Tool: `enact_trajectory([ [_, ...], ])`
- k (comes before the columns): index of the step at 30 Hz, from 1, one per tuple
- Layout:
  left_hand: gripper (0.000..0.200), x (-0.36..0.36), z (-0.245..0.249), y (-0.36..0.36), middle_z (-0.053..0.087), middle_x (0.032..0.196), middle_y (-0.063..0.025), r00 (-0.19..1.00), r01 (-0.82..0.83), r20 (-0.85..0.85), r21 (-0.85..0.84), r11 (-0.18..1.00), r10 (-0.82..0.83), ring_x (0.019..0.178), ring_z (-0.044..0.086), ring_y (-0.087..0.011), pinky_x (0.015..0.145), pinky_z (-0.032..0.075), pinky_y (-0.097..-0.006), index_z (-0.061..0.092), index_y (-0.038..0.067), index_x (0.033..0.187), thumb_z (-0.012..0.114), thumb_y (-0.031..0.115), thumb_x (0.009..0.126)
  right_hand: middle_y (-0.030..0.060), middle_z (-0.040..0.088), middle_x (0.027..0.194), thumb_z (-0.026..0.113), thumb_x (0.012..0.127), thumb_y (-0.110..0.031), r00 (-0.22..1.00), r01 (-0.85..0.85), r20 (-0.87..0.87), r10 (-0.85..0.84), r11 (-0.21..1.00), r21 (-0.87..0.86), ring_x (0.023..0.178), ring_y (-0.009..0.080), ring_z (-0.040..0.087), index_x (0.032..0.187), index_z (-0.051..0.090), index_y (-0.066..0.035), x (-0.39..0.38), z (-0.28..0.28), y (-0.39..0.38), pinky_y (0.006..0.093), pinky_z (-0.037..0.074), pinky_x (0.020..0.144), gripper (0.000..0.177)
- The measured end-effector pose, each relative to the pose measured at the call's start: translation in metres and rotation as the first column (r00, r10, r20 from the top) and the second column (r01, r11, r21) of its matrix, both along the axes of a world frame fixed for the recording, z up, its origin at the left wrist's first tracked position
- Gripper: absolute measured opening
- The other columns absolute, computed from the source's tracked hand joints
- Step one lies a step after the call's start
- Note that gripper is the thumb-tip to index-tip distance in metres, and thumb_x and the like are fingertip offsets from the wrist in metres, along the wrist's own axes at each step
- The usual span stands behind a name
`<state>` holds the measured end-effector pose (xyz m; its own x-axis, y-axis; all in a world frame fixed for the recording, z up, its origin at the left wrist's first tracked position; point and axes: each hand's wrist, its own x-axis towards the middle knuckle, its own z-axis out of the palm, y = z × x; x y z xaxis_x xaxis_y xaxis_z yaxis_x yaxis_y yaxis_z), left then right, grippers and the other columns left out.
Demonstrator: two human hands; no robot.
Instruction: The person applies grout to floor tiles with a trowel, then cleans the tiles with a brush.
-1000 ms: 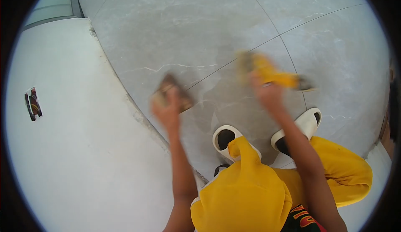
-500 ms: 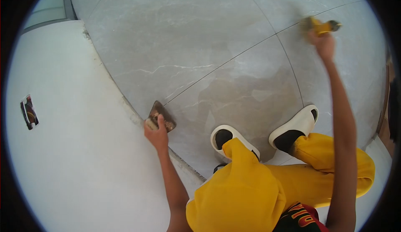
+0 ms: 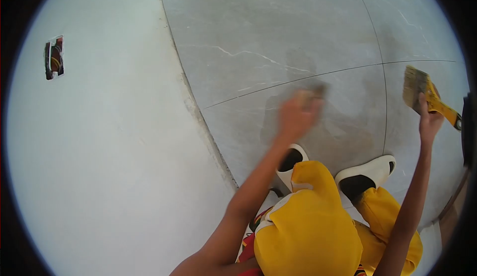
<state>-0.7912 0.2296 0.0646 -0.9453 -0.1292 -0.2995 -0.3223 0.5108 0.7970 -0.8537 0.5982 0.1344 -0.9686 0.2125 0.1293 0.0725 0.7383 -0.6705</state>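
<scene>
My right hand grips a wide paintbrush with a yellow handle, its pale bristles pointing up and left over the grey tile floor. Smeared by motion, my left hand is closed round a scraper with a flat, dark blade. That blade overlaps the long joint between the tiles in this view. Damp-looking darker patches lie on the floor between my hands and my feet.
A white wall fills the left side, with a cut-out box of wires in it. Its rough lower edge meets the tiles. My feet in cream slip-on shoes stand close below the hands. Something dark is at the right edge.
My left hand has swept the scraper right, away from the wall, along the tile joint. The brush in my right hand is lower and steadier. The view has turned toward the wall.
</scene>
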Motion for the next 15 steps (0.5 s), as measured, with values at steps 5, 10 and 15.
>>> enact_trajectory([
  [5,0.036,-0.012,0.029,-0.223,0.061,0.068,-0.0149,0.997,0.060,0.064,-0.495,0.867,-0.032,0.062,0.059,-0.0335,0.059,0.047,-0.0401,0.060,0.003,0.087,0.074,0.035,0.080,0.0110,0.065,0.090,0.070,0.087,-0.024,0.992,0.045,0.116,-0.057,0.994,0.100,0.077,0.0120,0.057,0.112,0.063,0.008,0.000,-0.020,0.031,0.0246,0.048,0.070,0.041],
  [10,0.026,-0.071,0.041,-0.222,0.061,0.069,-0.0163,0.890,0.454,0.191,-0.465,0.760,-0.415,0.066,0.058,-0.0368,0.062,0.046,-0.0417,0.063,0.006,0.087,0.075,0.028,0.079,0.0108,0.064,0.096,0.069,0.088,-0.020,0.978,-0.058,0.195,0.075,0.994,-0.092,0.082,0.0134,0.058,0.120,0.058,0.008,-0.014,-0.022,-0.022,0.0257,0.048,0.074,0.044],
  [15,0.023,-0.063,0.027,-0.210,0.061,0.071,-0.0169,0.838,0.541,0.218,-0.459,0.705,-0.501,0.069,0.058,-0.0398,0.063,0.044,-0.0458,0.062,0.007,0.088,0.075,0.023,0.077,0.0100,0.064,0.102,0.068,0.087,-0.012,0.957,-0.055,0.267,0.116,0.972,-0.227,0.089,0.0132,0.058,0.125,0.055,0.008,-0.018,-0.013,-0.034,0.0255,0.047,0.082,0.044],
])
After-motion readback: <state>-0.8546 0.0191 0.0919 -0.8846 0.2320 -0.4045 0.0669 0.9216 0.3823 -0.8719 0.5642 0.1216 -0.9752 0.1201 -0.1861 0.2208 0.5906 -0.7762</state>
